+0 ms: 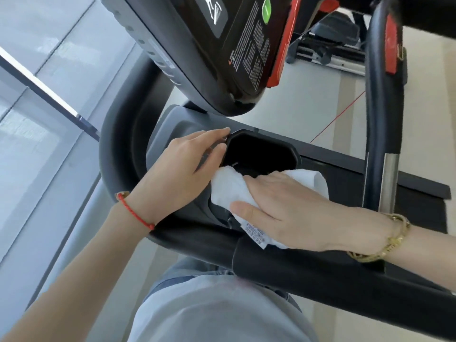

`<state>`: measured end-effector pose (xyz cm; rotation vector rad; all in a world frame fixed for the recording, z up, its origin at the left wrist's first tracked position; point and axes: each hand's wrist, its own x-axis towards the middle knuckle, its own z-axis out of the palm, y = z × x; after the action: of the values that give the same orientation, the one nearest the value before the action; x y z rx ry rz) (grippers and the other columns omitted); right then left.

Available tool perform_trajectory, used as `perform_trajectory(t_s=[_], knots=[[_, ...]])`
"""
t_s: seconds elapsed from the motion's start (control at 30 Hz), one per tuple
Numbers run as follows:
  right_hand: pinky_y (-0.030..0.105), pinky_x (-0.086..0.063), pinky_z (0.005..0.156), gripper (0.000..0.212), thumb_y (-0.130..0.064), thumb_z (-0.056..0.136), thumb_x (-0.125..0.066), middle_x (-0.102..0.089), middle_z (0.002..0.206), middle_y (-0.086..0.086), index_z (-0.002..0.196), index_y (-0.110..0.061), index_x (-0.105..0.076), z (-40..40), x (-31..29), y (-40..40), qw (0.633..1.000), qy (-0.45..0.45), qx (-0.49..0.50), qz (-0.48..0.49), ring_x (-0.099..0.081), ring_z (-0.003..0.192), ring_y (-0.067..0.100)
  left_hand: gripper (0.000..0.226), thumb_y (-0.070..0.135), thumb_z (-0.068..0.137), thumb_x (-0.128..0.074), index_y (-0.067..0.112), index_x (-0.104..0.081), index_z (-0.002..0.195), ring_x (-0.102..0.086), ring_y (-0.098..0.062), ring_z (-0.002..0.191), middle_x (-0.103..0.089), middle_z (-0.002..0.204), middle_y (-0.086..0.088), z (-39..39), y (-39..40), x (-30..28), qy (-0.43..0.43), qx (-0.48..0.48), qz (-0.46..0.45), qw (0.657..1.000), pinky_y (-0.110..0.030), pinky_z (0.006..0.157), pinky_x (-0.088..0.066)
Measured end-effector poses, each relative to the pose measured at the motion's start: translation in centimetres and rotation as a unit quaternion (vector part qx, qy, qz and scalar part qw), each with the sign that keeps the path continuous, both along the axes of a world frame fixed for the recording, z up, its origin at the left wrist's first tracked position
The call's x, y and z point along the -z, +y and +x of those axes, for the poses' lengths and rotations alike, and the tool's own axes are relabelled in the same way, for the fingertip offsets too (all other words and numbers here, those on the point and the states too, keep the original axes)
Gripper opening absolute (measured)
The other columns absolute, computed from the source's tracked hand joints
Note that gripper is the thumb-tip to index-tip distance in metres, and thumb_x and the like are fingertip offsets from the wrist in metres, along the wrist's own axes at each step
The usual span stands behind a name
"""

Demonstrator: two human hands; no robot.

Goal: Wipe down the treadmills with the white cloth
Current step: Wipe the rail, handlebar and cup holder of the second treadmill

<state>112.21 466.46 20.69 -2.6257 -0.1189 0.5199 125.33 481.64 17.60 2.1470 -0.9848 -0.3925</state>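
The white cloth [228, 191] lies bunched on the treadmill's grey console tray [172, 122], at the near rim of a black cup holder [259, 151]. My right hand [296, 211] lies flat on the cloth and presses it down, its thumb along the cloth's near edge by the care label. My left hand [177, 169] rests on the tray to the left, its straight fingertips touching the cup holder's left rim. The black handlebar [308, 270] crosses in front of me below both hands.
The dark console screen [209, 45] with a red safety-key clip hangs just above the tray. A black upright handrail [380, 119] rises at the right. Glass wall panels stand at the left. Another machine [328, 43] sits on the floor beyond.
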Motion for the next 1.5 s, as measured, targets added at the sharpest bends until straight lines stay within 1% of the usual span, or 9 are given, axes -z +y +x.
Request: perform_trajectory(t_s=[0.37, 0.57, 0.67, 0.77, 0.87, 1.03, 1.17, 1.33, 1.5], knots=[[0.036, -0.041, 0.078, 0.036, -0.050, 0.101, -0.019, -0.040, 0.065, -0.011, 0.076, -0.025, -0.029, -2.1, -1.6, 1.0, 0.996, -0.033, 0.076, -0.016, -0.042, 0.061, 0.014, 0.041, 0.030, 0.101, -0.048, 0.022, -0.055, 0.141, -0.060, 0.006, 0.096, -0.064, 0.111, 0.013, 2.6, -1.0, -0.2, -0.001, 0.096, 0.019, 0.995, -0.003, 0.086, -0.041], [0.026, -0.035, 0.071, 0.041, -0.049, 0.100, -0.018, -0.051, 0.066, -0.007, 0.078, -0.021, -0.037, 0.2, -1.3, 3.6, 0.979, 0.042, 0.190, 0.051, -0.048, 0.066, 0.010, 0.036, 0.016, 0.103, -0.050, 0.013, -0.059, 0.137, -0.051, 0.026, 0.074, -0.051, 0.085, 0.032, 3.3, -1.6, -0.7, 0.014, 0.119, 0.007, 0.993, 0.005, 0.071, -0.034], [0.032, -0.039, 0.070, 0.039, -0.048, 0.101, -0.021, -0.050, 0.067, -0.006, 0.076, -0.022, -0.036, 0.8, -1.2, 5.2, 0.952, 0.047, 0.291, 0.085, -0.052, 0.067, 0.012, 0.034, 0.012, 0.103, -0.049, 0.009, -0.061, 0.134, -0.048, 0.026, 0.062, -0.045, 0.065, 0.027, 3.7, -1.7, -0.7, 0.029, 0.119, 0.001, 0.992, 0.005, 0.063, -0.034], [0.036, -0.043, 0.072, 0.038, -0.048, 0.102, -0.023, -0.052, 0.074, -0.003, 0.083, -0.020, -0.040, 2.0, -1.4, 6.4, 0.922, 0.052, 0.365, 0.118, -0.055, 0.074, 0.017, 0.035, 0.017, 0.105, -0.043, 0.014, -0.061, 0.135, -0.052, 0.026, 0.068, -0.054, 0.078, 0.026, 4.3, -1.6, -0.8, 0.060, 0.132, -0.003, 0.989, 0.004, 0.068, -0.036], [0.041, -0.047, 0.076, 0.030, -0.043, 0.105, -0.023, -0.053, 0.089, 0.003, 0.093, -0.024, -0.042, 3.9, -1.1, 6.3, 0.907, 0.066, 0.390, 0.146, -0.057, 0.085, 0.025, 0.038, 0.028, 0.107, -0.036, 0.022, -0.060, 0.136, -0.060, 0.014, 0.103, -0.068, 0.111, 0.018, 5.0, -1.6, -1.0, 0.114, 0.145, -0.004, 0.983, -0.008, 0.094, -0.044], [0.041, -0.046, 0.076, 0.038, -0.050, 0.102, -0.026, -0.058, 0.090, 0.003, 0.107, -0.013, -0.034, 5.8, 0.1, 5.5, 0.859, 0.075, 0.463, 0.206, -0.059, 0.084, 0.024, 0.040, 0.032, 0.107, -0.035, 0.024, -0.060, 0.136, -0.061, 0.007, 0.111, -0.070, 0.117, 0.013, 5.6, -1.9, -1.0, 0.125, 0.165, 0.010, 0.978, -0.019, 0.101, -0.046], [0.038, -0.043, 0.070, 0.041, -0.052, 0.102, -0.025, -0.063, 0.089, 0.004, 0.103, -0.012, -0.035, 5.0, 0.3, 5.8, 0.884, 0.071, 0.442, 0.136, -0.061, 0.083, 0.024, 0.037, 0.030, 0.107, -0.040, 0.023, -0.061, 0.136, -0.063, 0.000, 0.071, -0.069, 0.076, 0.005, 5.3, -1.9, -0.9, 0.092, 0.167, 0.014, 0.982, -0.010, 0.066, -0.045], [0.037, -0.039, 0.069, 0.048, -0.053, 0.101, -0.025, -0.050, 0.068, -0.001, 0.107, -0.010, -0.047, 2.6, -0.2, 6.2, 0.937, 0.039, 0.347, 0.004, -0.047, 0.058, 0.018, 0.040, 0.035, 0.103, -0.040, 0.024, -0.061, 0.135, -0.067, -0.006, 0.099, -0.073, 0.105, 0.003, 5.2, -1.9, -0.8, 0.093, 0.166, 0.011, 0.982, -0.020, 0.090, -0.051], [0.034, -0.038, 0.075, 0.060, -0.060, 0.098, -0.026, -0.055, 0.086, -0.001, 0.127, -0.010, -0.040, 4.3, 0.4, 3.7, 0.915, 0.152, 0.351, 0.125, -0.054, 0.078, 0.017, 0.033, 0.022, 0.104, -0.044, 0.023, -0.061, 0.132, -0.061, 0.017, 0.079, -0.067, 0.091, 0.017, 4.2, -1.7, -0.9, 0.097, 0.122, 0.000, 0.988, 0.000, 0.071, -0.040]])
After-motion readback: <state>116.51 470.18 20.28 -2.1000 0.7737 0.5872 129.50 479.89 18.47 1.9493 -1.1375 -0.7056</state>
